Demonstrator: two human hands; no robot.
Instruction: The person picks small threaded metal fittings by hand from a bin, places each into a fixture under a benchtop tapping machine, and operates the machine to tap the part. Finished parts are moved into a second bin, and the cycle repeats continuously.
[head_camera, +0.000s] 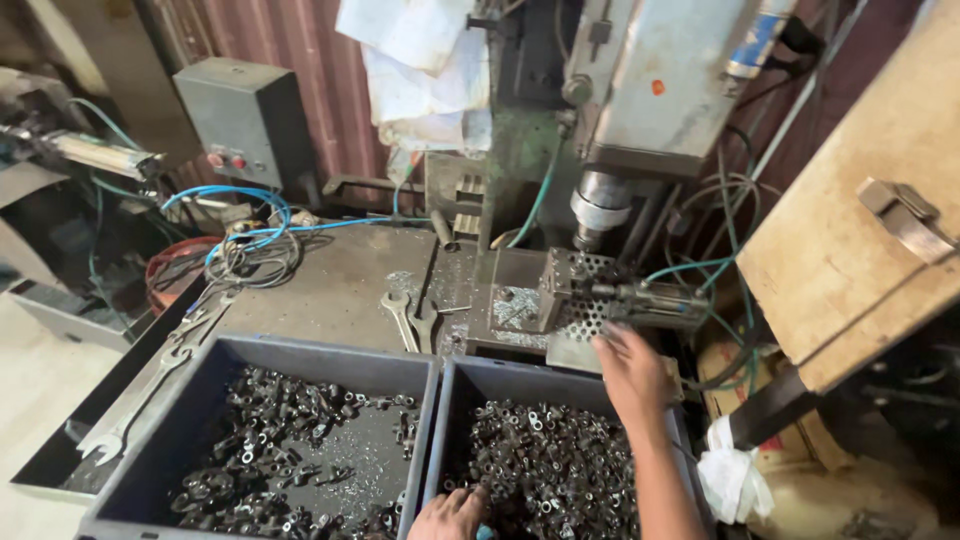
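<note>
The right hand reaches forward, its grip open, fingers spread against the perforated metal fixture under the drill spindle. Just below that wrist sits a grey bin of small metal parts. The left hand rests in these parts at the bin's near edge; whether its grip is closed cannot be told. Left of it, a second bin holds darker parts, with two spanners beyond on the surface.
</note>
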